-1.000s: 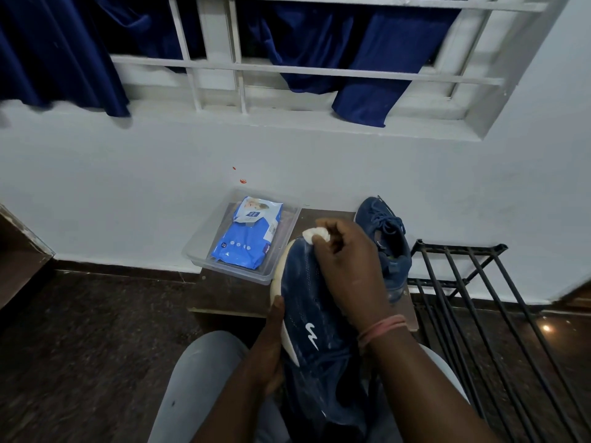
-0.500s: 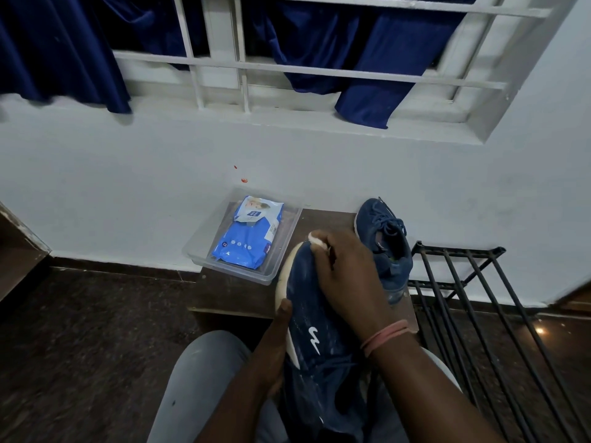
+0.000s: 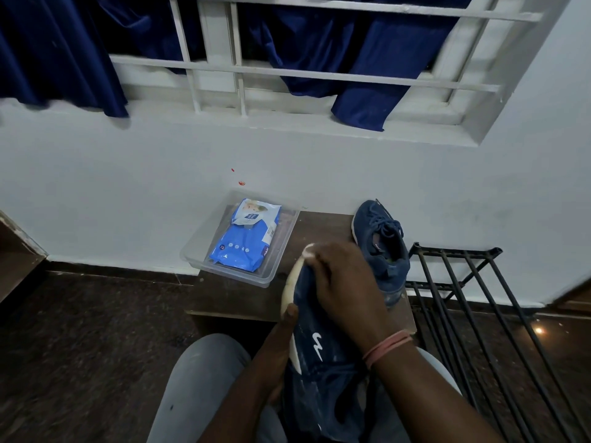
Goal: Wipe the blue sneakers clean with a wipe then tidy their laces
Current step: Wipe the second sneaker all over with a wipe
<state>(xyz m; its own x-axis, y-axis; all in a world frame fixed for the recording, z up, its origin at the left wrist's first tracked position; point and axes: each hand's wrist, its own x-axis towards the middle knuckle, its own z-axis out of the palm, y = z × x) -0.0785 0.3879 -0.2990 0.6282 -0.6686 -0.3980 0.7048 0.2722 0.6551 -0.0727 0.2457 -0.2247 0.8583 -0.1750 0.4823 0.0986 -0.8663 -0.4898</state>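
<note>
Sneaker (image 3: 319,353) gripped by L hand (image 3: 281,356); R hand (image 3: 345,289) presses wipe (image 3: 309,251) at toe.

Dim, bluish indoor light. Small glare spot on dark speckled stone floor (image 3: 539,330). Wide-angle bowing of white barred window frame (image 3: 287,71). Slight softness throughout.

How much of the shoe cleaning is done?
Nothing looks finished yet. The left hand holds one blue sneaker while the right hand rubs a white wipe on its toe. The second sneaker waits on the wooden stool, and both still need laces tidied.
</note>
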